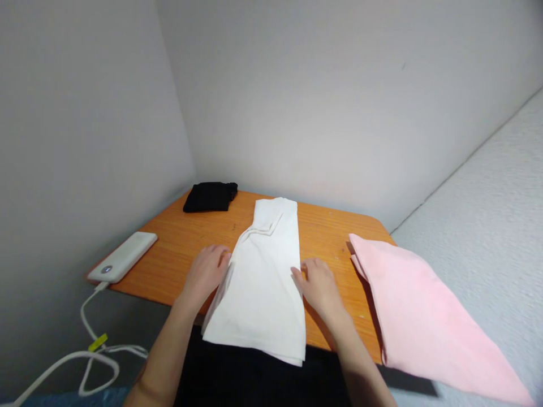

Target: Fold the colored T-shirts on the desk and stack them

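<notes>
A white garment point(263, 271), folded into a long strip, lies lengthwise on the small wooden table point(178, 249) and hangs over its near edge. My left hand point(206, 274) rests on the table at the garment's left edge, fingers curled onto the cloth. At the right edge sits my right hand point(318, 285), its fingers touching the fabric. Neither hand has lifted the cloth. Both forearms reach in from the bottom of the view.
A folded black cloth point(211, 196) sits at the table's far left corner. A white power bank point(123, 257) lies on the left edge, its white cable point(91, 339) trailing down. A pink cloth point(419, 316) drapes off the table's right side onto a white surface. Walls close in behind and left.
</notes>
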### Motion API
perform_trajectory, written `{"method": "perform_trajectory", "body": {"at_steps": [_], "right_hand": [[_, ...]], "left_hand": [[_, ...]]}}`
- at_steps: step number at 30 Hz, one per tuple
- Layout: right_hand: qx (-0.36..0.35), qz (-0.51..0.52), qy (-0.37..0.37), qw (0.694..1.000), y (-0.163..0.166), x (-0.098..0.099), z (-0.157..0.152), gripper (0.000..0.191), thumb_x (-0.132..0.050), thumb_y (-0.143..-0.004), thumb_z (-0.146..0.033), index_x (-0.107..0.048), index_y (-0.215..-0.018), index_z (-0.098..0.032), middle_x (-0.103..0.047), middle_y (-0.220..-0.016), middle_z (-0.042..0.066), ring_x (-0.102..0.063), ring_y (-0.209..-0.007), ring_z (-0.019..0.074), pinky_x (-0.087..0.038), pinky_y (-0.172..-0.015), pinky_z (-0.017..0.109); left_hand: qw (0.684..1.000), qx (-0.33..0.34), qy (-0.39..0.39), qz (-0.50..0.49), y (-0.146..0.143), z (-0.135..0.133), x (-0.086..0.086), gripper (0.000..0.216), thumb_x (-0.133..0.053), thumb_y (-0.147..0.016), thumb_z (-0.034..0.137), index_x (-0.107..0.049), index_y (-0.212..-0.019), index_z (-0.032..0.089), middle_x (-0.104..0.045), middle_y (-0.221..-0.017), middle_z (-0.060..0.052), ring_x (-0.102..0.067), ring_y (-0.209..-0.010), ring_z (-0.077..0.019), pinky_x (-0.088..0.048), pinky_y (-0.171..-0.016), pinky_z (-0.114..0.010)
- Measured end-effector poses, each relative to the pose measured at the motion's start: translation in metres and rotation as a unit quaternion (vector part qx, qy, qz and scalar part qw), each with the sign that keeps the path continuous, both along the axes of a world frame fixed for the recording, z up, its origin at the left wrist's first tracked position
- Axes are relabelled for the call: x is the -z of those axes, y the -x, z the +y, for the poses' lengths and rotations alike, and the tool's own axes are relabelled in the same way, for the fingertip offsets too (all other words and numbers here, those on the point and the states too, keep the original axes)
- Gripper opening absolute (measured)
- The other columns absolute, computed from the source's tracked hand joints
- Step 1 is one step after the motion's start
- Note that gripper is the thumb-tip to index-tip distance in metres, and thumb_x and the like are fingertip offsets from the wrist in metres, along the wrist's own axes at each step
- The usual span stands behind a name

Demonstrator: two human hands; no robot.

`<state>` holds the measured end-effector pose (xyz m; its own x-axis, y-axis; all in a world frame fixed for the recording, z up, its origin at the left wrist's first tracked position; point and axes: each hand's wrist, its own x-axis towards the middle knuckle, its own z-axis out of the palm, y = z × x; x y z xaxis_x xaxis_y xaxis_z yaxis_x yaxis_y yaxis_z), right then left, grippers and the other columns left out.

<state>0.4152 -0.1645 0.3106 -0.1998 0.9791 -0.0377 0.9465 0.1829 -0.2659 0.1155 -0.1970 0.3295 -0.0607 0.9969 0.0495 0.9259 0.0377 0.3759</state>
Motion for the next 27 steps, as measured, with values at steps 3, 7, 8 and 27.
{"method": "perform_trajectory", "body": {"at_steps": [3, 7, 8, 27], "right_hand": [[0.048, 0.026, 0.001, 0.999, -0.023, 0.004, -0.062, 0.041, -0.038, -0.095, -0.053, -0.054, -0.070, -0.025, -0.063, -0.079, 0.009, -0.058, -0.079, 0.0271, -0.042, -0.075, 0.040], [0.038, 0.087, 0.053, 0.994, -0.039, 0.015, -0.122, 0.042, -0.034, -0.096, -0.049, -0.039, -0.060, -0.027, -0.054, -0.060, 0.005, -0.051, -0.057, 0.0227, -0.038, -0.060, 0.036], [0.035, 0.105, 0.066, 0.992, -0.041, 0.016, -0.133, 0.042, -0.034, -0.096, -0.048, -0.038, -0.060, -0.027, -0.053, -0.059, 0.004, -0.051, -0.055, 0.0221, -0.038, -0.059, 0.035], [-0.050, 0.231, -0.185, 0.954, -0.030, 0.012, -0.173, 0.015, -0.047, -0.089, -0.012, -0.051, -0.077, -0.020, -0.052, -0.073, 0.003, -0.051, -0.071, 0.0185, -0.040, -0.066, 0.033]], "left_hand": [[0.994, -0.086, 0.031, 0.052, 0.003, -0.063, -0.010, 0.046, -0.026, -0.098, 0.041, -0.064, -0.086, 0.017, -0.069, -0.090, -0.013, -0.063, -0.090, -0.0268, -0.045, -0.083, -0.037], [0.982, -0.129, 0.131, 0.045, 0.002, -0.117, -0.012, 0.055, -0.025, -0.096, 0.050, -0.065, -0.071, 0.022, -0.071, -0.078, -0.013, -0.067, -0.081, -0.0299, -0.046, -0.078, -0.040], [0.976, -0.140, 0.164, 0.024, 0.003, -0.125, -0.010, 0.056, -0.027, -0.095, 0.053, -0.065, -0.068, 0.023, -0.071, -0.075, -0.013, -0.068, -0.079, -0.0307, -0.046, -0.076, -0.040], [0.843, -0.153, 0.149, -0.493, -0.022, -0.142, 0.007, 0.052, -0.077, -0.054, 0.066, -0.065, -0.066, 0.016, -0.060, -0.060, -0.002, -0.055, -0.063, -0.0190, -0.045, -0.062, -0.028]]}}
